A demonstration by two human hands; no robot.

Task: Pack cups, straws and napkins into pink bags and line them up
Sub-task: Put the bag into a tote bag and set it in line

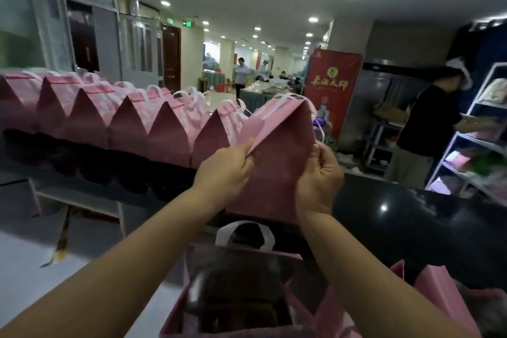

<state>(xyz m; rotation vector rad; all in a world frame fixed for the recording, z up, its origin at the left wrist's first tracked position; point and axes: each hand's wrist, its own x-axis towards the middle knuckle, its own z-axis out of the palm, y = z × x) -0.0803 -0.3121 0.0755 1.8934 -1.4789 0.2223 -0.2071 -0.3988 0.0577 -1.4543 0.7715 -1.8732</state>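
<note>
A closed pink bag [279, 151] with white handles stands on the black counter [397, 217] at the right end of a row of several closed pink bags [170, 129]. My left hand [227, 170] pinches its left side fold. My right hand [319, 173] grips its right edge. Below my arms an open pink bag [241, 282] with a white handle shows dark contents that I cannot make out. Another pink bag [436, 293] lies at the lower right.
A person in a black shirt [428, 129] stands at a white shelf rack [477, 145] on the right. A red banner [332, 85] stands behind the counter. A white table [82, 200] sits lower left. More people are far down the hall.
</note>
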